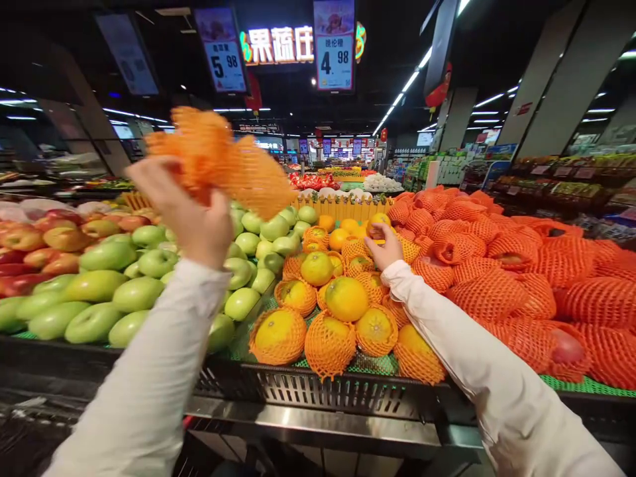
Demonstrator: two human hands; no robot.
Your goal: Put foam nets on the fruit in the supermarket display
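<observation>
The left hand is raised over the green apples, its grip clamped on loose orange netting, which bunches above the fingers and spreads off to the right of them. Both hand and netting are blurred. The right hand reaches to the back of the orange pile, its thumb and fingers curled at one orange; at this angle, I can't fairly tell whether that grip is clamped on the fruit or only touching it.

Many oranges in the pile sit in nets of their own, others bare. A black slotted crate edge fronts them, above the metal rim of the bench. Red apples lie at far left, red-netted fruit at right, and a low yellow fence behind. Beyond is a dim shop, with price screens, a lit sign and stocked shelves.
</observation>
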